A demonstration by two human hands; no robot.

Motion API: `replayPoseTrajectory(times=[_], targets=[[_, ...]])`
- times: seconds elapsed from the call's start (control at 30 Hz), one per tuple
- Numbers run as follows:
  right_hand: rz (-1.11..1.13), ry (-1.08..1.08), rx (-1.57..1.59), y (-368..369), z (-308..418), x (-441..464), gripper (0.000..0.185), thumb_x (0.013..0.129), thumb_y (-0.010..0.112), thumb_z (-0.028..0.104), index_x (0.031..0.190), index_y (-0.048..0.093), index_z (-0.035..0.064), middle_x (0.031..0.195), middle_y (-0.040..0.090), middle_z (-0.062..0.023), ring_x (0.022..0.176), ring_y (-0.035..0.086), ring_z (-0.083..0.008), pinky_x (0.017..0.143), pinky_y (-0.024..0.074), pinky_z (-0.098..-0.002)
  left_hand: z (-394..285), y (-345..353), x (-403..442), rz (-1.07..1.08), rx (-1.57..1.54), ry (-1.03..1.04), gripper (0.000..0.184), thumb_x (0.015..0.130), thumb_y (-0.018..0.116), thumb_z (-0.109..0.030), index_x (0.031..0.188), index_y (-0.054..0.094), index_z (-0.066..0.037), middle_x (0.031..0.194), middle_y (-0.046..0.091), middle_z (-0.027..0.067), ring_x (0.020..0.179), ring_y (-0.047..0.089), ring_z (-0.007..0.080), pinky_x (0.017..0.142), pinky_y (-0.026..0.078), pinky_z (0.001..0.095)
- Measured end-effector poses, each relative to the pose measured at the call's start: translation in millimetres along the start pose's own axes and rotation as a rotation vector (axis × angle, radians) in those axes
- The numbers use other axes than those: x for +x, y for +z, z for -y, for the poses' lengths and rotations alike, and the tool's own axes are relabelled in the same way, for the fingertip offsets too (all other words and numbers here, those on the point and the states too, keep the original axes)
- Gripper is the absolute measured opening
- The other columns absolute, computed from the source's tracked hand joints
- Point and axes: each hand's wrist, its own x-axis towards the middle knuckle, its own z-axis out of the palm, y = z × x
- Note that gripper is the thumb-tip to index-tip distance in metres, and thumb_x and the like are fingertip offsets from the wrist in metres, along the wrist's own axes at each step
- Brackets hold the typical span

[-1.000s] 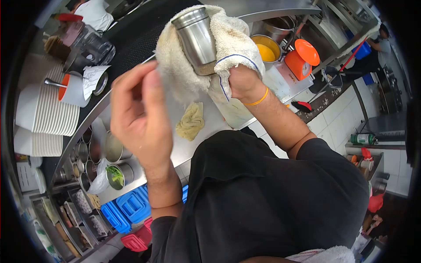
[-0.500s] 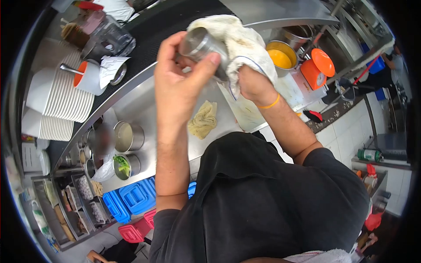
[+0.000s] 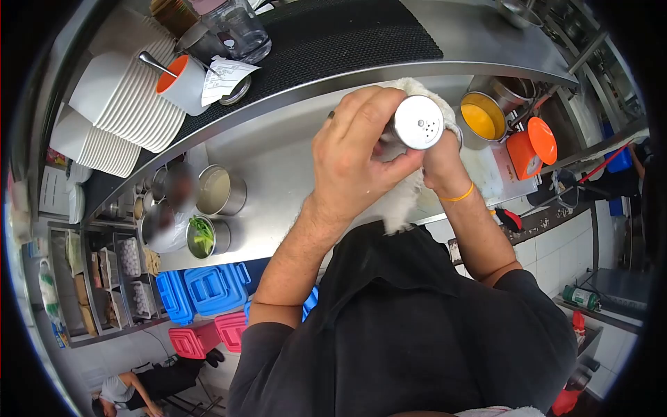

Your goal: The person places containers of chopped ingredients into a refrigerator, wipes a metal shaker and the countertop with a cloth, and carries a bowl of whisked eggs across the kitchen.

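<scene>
My left hand (image 3: 353,149) is closed round a metal shaker (image 3: 419,122), its round lid with small holes tipped toward me. Behind the shaker, a white cloth (image 3: 411,86) is bunched in my right hand (image 3: 445,165), and a loose end hangs below. The right fingers are mostly hidden by the cloth and the shaker. Both hands are close together above the steel counter (image 3: 278,201). How far the cloth wraps round the shaker's body cannot be seen.
Above the counter runs a steel shelf edge (image 3: 306,80) with stacked white bowls (image 3: 118,104). On the right stand a pot of orange-yellow liquid (image 3: 483,117) and an orange scale (image 3: 524,154). Pots, one holding green leaves (image 3: 201,235), stand left. A person (image 3: 142,389) is at lower left.
The shaker has turned so its holed lid now faces me. Both hands have shifted to the right and lower in view. The yellowish cloth on the counter no longer shows.
</scene>
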Motion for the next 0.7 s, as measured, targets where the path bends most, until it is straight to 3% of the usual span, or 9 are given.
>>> replayPoseTrajectory(times=[0.07, 0.2, 0.23, 0.3, 0.43, 0.5, 0.57, 0.6, 0.7], targets=[[-0.03, 0.002, -0.154, 1.6, 0.1, -3.0, 0.031, 0.096, 0.054, 0.01, 0.125, 0.063, 0.0012, 0.117, 0.067, -0.0091, 0.108, 0.064, -0.0229, 0.095, 0.0501, -0.0365, 0.2, -3.7, 1.7, -0.029, -0.016, -0.008, 0.057, 0.066, 0.089, -0.008, 0.118, 0.066, -0.003, 0.111, 0.064, 0.0097, 0.089, 0.064, 0.0139, 0.054, 0.054, 0.0215], [0.15, -0.431, -1.099, -10.0, 7.5, -1.2, 0.043, 0.094, 0.057, 0.014, 0.135, 0.06, 0.0022, 0.129, 0.062, -0.0185, 0.122, 0.055, -0.035, 0.109, 0.0391, -0.0444, -8.0, -23.5, 14.6, -0.067, 0.024, -0.098, 0.058, 0.068, 0.091, -0.011, 0.118, 0.065, -0.004, 0.109, 0.062, 0.0079, 0.093, 0.063, 0.0129, 0.058, 0.056, 0.0214], [0.178, -0.518, -1.166, -14.6, 7.2, -1.0, 0.044, 0.093, 0.058, 0.015, 0.135, 0.06, 0.0031, 0.128, 0.062, -0.018, 0.12, 0.055, -0.0349, 0.107, 0.04, -0.0447, -6.4, -30.6, 18.0, -0.112, 0.035, -0.134, 0.057, 0.07, 0.091, -0.012, 0.119, 0.064, -0.003, 0.111, 0.064, 0.0065, 0.091, 0.063, 0.0122, 0.064, 0.057, 0.0208], [0.239, -0.697, -1.297, -29.6, 5.0, 0.5, 0.045, 0.091, 0.059, 0.015, 0.136, 0.06, 0.0051, 0.126, 0.063, -0.017, 0.117, 0.057, -0.0349, 0.104, 0.0418, -0.0454, 12.7, -39.9, 27.3, -0.31, -0.08, -0.235, 0.055, 0.068, 0.091, -0.014, 0.116, 0.066, -0.003, 0.104, 0.064, 0.0045, 0.071, 0.055, 0.0083, 0.052, 0.045, 0.0203], [0.323, -0.595, -1.752, -26.3, 62.9, 10.2, 0.046, 0.093, 0.06, 0.017, 0.138, 0.059, 0.0081, 0.133, 0.062, -0.0114, 0.122, 0.056, -0.033, 0.109, 0.0403, -0.0424, 44.6, -73.8, 61.3, -0.222, 0.164, -0.366, 0.058, 0.071, 0.091, -0.024, 0.116, 0.065, 0.001, 0.081, 0.06, 0.0003, 0.062, 0.048, 0.0046, 0.055, 0.041, 0.021], [0.189, -0.523, -1.454, -39.5, 58.3, 17.5, 0.045, 0.094, 0.059, 0.014, 0.138, 0.057, 0.0037, 0.136, 0.06, -0.0151, 0.124, 0.056, -0.0324, 0.109, 0.0415, -0.0395, 60.5, -79.4, 71.9, -0.214, 0.14, -0.525, 0.058, 0.074, 0.09, -0.031, 0.115, 0.065, 0.003, 0.073, 0.063, 0.0004, 0.061, 0.053, 0.006, 0.057, 0.044, 0.0218], [0.078, -0.383, -0.882, -55.5, 47.6, 19.9, 0.045, 0.093, 0.06, 0.01, 0.137, 0.057, 0.0004, 0.133, 0.061, -0.0172, 0.121, 0.059, -0.0332, 0.105, 0.0454, -0.0387, 83.4, -80.2, 73.3, -0.222, 0.161, -0.576, 0.059, 0.076, 0.089, -0.033, 0.115, 0.065, 0.003, 0.073, 0.066, 0.0015, 0.062, 0.057, 0.0069, 0.059, 0.046, 0.022], [0.004, -0.319, -0.546, -59.2, 44.5, 21.0, 0.045, 0.092, 0.061, 0.009, 0.136, 0.057, -0.0001, 0.133, 0.062, -0.0172, 0.12, 0.06, -0.0339, 0.104, 0.0465, -0.0388, 88.7, -78.8, 72.1, -0.201, 0.203, -0.613, 0.062, 0.076, 0.089, -0.036, 0.116, 0.065, 0.005, 0.084, 0.071, 0.0074, 0.065, 0.064, 0.0102, 0.062, 0.051, 0.0253], [0.249, -0.667, -1.427, -55.6, 59.1, 23.6, 0.047, 0.091, 0.06, 0.012, 0.137, 0.059, 0.005, 0.139, 0.059, -0.0154, 0.131, 0.053, -0.0349, 0.115, 0.0368, -0.0424, 94.3, -67.2, 66.8, -0.157, 0.356, -0.652, 0.067, 0.075, 0.09, -0.038, 0.117, 0.064, 0.007, 0.092, 0.072, 0.0117, 0.071, 0.067, 0.0141, 0.067, 0.054, 0.0286]])
